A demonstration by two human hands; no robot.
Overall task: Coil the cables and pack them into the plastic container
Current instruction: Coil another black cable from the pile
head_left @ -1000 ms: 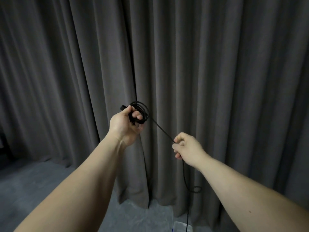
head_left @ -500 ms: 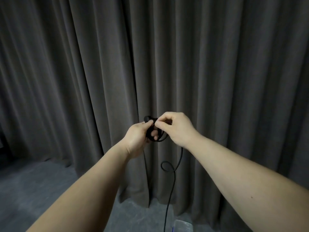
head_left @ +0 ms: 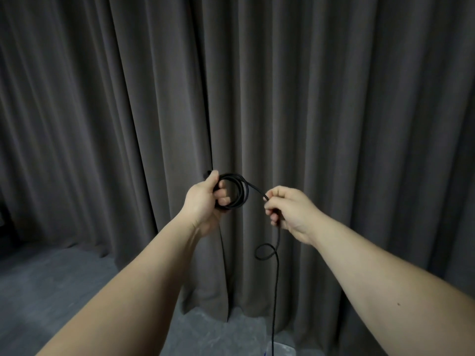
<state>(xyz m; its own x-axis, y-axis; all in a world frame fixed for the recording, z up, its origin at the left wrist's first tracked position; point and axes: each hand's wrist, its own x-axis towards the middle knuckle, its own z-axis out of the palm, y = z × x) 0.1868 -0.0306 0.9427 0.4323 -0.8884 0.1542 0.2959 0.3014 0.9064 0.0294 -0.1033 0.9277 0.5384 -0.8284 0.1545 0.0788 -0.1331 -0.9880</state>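
A black cable (head_left: 243, 191) is partly wound into a small coil of several loops. My left hand (head_left: 205, 201) grips that coil at chest height, fingers through the loops, with a plug end poking out above the thumb. From the coil the cable runs right into my right hand (head_left: 290, 209), which pinches it a short way off. Below that hand the cable makes one small free loop (head_left: 266, 251) and hangs straight down. Its tail reaches a clear plastic container (head_left: 281, 349), only partly visible at the bottom edge.
A dark grey pleated curtain (head_left: 334, 124) fills the background and reaches the floor. Grey carpet (head_left: 51, 291) lies at the lower left. A dark object sits at the far left edge.
Half a second ago my hands met at the coil. Now the right hand has drawn away to the right along the cable, and the coil has one more loop.
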